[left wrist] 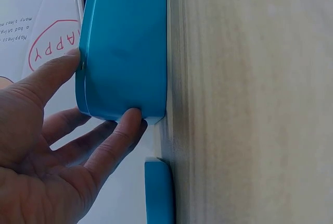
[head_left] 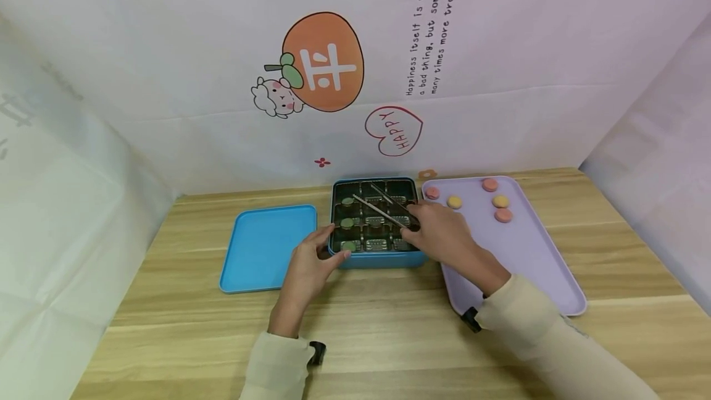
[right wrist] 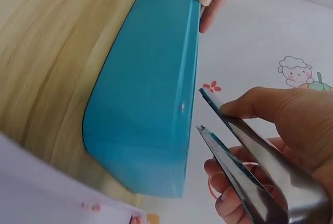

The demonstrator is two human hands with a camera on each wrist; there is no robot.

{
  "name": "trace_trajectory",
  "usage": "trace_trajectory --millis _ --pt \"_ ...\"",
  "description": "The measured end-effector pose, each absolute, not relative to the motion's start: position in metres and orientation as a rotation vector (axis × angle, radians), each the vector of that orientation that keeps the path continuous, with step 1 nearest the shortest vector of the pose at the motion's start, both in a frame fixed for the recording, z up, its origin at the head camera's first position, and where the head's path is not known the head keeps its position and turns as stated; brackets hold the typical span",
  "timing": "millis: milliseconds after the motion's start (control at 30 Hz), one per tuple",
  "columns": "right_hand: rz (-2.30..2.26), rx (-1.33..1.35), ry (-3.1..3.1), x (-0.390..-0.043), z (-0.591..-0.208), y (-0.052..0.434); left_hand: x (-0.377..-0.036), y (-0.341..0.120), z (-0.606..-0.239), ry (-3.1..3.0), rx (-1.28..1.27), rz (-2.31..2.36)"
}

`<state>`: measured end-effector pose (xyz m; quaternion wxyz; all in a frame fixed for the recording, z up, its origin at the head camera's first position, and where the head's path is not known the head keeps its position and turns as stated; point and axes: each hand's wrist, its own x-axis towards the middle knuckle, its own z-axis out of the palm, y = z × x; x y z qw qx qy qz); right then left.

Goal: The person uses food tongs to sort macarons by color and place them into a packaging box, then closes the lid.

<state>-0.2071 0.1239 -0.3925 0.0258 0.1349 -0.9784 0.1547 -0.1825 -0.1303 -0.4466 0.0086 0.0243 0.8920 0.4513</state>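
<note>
A blue box [head_left: 383, 259] with a clear divided insert sits at the table's back middle. Green macarons [head_left: 347, 223] occupy compartments in its left column. My left hand [head_left: 308, 267] holds the box's near left corner, thumb at the rim and fingers against the side, as the left wrist view shows. With my right hand [head_left: 441, 233] I grip metal tongs [right wrist: 270, 161] over the box. Their tips stand apart and nothing shows between them. To the right, pink macarons [head_left: 503, 215] and yellow macarons [head_left: 454, 202] lie on a lilac tray [head_left: 516, 252].
A flat blue lid [head_left: 272, 245] lies left of the box on the wooden table [head_left: 361, 332]. The tray's left edge is close beside the box, beneath my right forearm. Behind the table hangs a printed white cloth [head_left: 222, 79].
</note>
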Motion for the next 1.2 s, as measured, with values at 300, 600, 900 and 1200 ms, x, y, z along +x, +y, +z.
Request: trace_trajectory --millis 300,600,900,1200 --pt "0.481 0.405 -2.959 -0.193 -0.385 0.146 -0.182 -0.130 -0.446 2.769 0.078 1.432" --pt "0.493 0.414 -2.872 -0.180 -0.388 0.168 -0.181 -0.129 -0.445 2.756 0.065 1.437" --pt "0.493 0.334 -2.923 -0.163 -0.389 0.193 -0.182 -0.129 -0.447 2.756 0.066 1.437" --pt "0.403 0.381 -2.839 -0.148 -0.395 0.224 -0.182 -0.129 -0.446 2.752 0.069 1.448"
